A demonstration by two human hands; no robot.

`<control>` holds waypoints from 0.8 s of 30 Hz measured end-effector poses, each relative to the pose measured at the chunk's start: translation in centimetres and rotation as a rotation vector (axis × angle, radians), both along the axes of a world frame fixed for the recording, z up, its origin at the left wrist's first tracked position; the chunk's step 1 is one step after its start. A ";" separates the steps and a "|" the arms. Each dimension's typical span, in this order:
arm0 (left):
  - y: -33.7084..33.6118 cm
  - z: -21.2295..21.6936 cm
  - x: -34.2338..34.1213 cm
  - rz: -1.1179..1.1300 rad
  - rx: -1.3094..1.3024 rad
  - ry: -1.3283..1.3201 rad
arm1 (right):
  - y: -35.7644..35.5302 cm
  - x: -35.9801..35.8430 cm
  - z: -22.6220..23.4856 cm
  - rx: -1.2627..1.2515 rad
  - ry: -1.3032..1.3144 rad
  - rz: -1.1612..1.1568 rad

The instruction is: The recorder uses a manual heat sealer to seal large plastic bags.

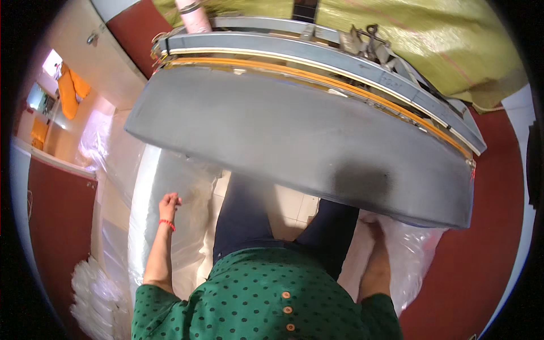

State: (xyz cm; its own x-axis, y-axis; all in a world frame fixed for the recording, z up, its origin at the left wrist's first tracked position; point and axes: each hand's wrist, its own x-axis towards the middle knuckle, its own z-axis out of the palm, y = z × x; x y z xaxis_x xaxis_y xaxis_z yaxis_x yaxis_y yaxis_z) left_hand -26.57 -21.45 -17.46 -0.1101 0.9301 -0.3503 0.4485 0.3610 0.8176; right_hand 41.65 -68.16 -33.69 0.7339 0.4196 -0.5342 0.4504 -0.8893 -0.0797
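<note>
My left hand (170,203) is raised to the left of my legs, its fingers curled in; whatever is in them, if anything, is hidden. It wears a red bead bracelet (167,224). Behind it and around it is clear plastic film (190,175). On my right, the forearm (376,266) runs up beside more clear plastic film (416,249), toward the front edge of a long grey board (272,124). The fingers of my right hand are out of sight under that edge. Nearly the full width in front of me is taken by the board, its surface smooth with a dark shadow.
Behind the board run metal rails (255,45) with an orange strip (340,84). A pink roll (194,18) stands at their left end. Yellow-green woven sheeting (430,39) hangs behind. A door (93,51) and bunched plastic (96,300) are at left.
</note>
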 end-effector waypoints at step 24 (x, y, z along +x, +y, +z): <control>1.5 -8.4 1.8 -0.229 -0.141 0.005 | -57.8 -3.6 30.9 -0.758 -1.275 -0.525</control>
State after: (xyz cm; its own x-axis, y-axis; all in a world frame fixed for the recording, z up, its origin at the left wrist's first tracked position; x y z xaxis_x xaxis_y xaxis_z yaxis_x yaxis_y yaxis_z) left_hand -24.74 -19.93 -25.83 0.0955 0.8733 -0.4778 0.5350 0.3598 0.7644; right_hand 38.02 -125.96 -2.82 0.8198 -0.0851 0.5663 -0.4896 -0.6170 0.6160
